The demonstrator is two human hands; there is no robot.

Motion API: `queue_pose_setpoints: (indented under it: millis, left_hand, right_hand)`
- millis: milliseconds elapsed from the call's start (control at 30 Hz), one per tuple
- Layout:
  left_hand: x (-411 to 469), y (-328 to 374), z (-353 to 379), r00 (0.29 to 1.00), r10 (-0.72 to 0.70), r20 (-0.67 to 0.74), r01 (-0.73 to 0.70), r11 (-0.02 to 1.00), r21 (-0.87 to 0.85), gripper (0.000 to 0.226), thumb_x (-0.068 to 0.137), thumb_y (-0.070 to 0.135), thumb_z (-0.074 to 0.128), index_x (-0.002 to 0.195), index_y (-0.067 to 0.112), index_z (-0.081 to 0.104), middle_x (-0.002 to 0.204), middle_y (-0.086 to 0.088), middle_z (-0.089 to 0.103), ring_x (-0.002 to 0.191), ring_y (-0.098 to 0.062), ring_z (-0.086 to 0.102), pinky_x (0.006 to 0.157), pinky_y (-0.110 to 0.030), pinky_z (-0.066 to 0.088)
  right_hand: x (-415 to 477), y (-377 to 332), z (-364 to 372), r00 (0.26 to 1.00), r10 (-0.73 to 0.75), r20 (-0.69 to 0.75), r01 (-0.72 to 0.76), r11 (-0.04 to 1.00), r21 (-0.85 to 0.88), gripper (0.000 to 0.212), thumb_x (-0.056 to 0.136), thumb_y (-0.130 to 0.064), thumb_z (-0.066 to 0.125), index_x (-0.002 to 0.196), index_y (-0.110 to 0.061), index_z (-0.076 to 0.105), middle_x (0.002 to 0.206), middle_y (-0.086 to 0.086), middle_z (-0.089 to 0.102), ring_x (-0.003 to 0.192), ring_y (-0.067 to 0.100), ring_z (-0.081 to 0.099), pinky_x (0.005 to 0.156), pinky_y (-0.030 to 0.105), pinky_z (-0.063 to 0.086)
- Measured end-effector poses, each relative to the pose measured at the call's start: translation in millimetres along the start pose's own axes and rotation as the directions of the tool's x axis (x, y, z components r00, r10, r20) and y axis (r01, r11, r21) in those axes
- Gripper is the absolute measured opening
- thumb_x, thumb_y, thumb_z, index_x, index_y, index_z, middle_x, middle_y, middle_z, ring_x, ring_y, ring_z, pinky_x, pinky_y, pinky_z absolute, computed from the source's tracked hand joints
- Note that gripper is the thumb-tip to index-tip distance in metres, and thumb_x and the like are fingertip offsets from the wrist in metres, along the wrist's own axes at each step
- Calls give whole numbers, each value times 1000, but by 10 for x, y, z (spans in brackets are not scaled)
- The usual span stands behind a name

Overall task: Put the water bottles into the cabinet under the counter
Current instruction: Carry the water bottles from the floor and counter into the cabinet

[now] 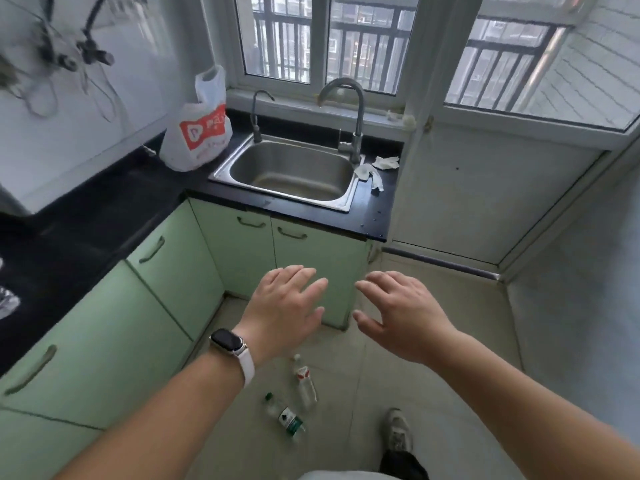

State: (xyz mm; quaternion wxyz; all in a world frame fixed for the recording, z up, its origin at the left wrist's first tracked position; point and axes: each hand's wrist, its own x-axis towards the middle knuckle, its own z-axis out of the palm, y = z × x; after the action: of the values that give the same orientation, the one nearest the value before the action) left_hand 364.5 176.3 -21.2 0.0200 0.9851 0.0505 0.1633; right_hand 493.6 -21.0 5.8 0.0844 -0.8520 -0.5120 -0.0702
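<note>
Water bottles: red-labelled clear plastic bottle point(304, 382) and green-labelled clear plastic bottle point(285, 415), lying on the near floor tiles; seemingly empty, light, crushable, slick; grasp mid-body; left hand point(284, 306) and right hand point(401, 313) spread, empty, hovering above; pale-green cabinet doors point(311, 268) closed.

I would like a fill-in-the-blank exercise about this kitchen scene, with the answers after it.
1. The red-label bottle and the green-label bottle lie on the ___.
2. The doors under the sink are ___.
3. The left hand and the right hand hold ___.
4. The watch is on the ___ wrist.

Answers: floor; closed; nothing; left.
</note>
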Motion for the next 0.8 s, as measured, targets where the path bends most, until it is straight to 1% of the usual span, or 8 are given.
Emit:
queue_pose_setpoints:
  millis: [100, 200, 267, 367, 433, 500, 667, 800]
  left_hand:
    - [100, -133, 164, 990, -139, 5, 139, 989, 48, 45, 81, 41, 50, 113, 18, 73, 117, -7, 70, 110, -28, 64, 94, -42, 49]
    - [254, -184, 321, 958, -286, 29, 283, 956, 81, 46, 83, 42, 50, 115, 17, 71, 118, -7, 69, 111, -29, 63, 97, -42, 38]
    - [349, -155, 397, 921, -388, 39, 382, 918, 103, 47, 84, 43, 50, 117, 17, 71, 118, -6, 68, 112, -29, 63, 97, -42, 37]
    - [577, -131, 492, 874, -483, 53, 473, 871, 134, 47, 84, 42, 49, 116, 16, 71, 117, -8, 68, 109, -30, 64, 97, -42, 40]
    - [690, -131, 556, 838, -541, 74, 530, 838, 127, 47, 84, 42, 49, 116, 15, 71, 116, -8, 68, 108, -31, 64, 93, -44, 48]
    - [761, -139, 636, 806, -587, 71, 576, 807, 131, 46, 85, 41, 50, 117, 15, 70, 117, -9, 67, 109, -31, 63, 91, -44, 49]
    - [717, -214, 946, 774, -632, 46, 619, 770, 155, 42, 87, 36, 53, 117, 13, 70, 119, -10, 67, 112, -31, 60, 93, -43, 42]
    - [431, -341, 1350, 716, -687, 124, 673, 727, 138, 42, 86, 36, 54, 117, 13, 70, 120, -10, 67, 113, -33, 62, 95, -43, 39]
  right_hand:
    - [420, 170, 181, 994, -108, 28, 107, 993, 40, 56, 85, -57, 45, 119, -18, 67, 116, 2, 66, 105, 27, 62, 88, 38, 49]
    - [864, 433, 325, 967, -247, 58, 242, 968, 71, 57, 86, -58, 44, 120, -19, 66, 117, 3, 65, 106, 29, 61, 89, 40, 49]
    - [1124, 626, 381, 947, -309, 86, 300, 948, 103, 56, 85, -58, 45, 120, -19, 65, 117, 3, 65, 107, 29, 61, 90, 41, 49]
    - [1497, 888, 489, 910, -398, 117, 381, 913, 149, 55, 85, -57, 45, 121, -20, 64, 118, 3, 64, 108, 29, 60, 91, 41, 47]
    - [1660, 984, 594, 894, -431, 122, 401, 892, 210, 55, 84, -57, 44, 118, -19, 66, 115, 4, 65, 104, 30, 62, 88, 40, 48]
    - [1779, 1013, 733, 879, -464, 111, 423, 866, 267, 54, 83, -55, 45, 116, -18, 67, 113, 4, 66, 101, 30, 63, 85, 39, 50]
    - [1968, 958, 1277, 835, -519, 184, 434, 825, 360, 56, 83, -56, 47, 119, -17, 65, 117, 5, 64, 105, 31, 61, 86, 41, 49]
    - [1977, 815, 1893, 810, -527, 259, 410, 824, 392, 54, 83, -54, 49, 117, -15, 65, 119, 6, 64, 103, 32, 61, 84, 40, 49]
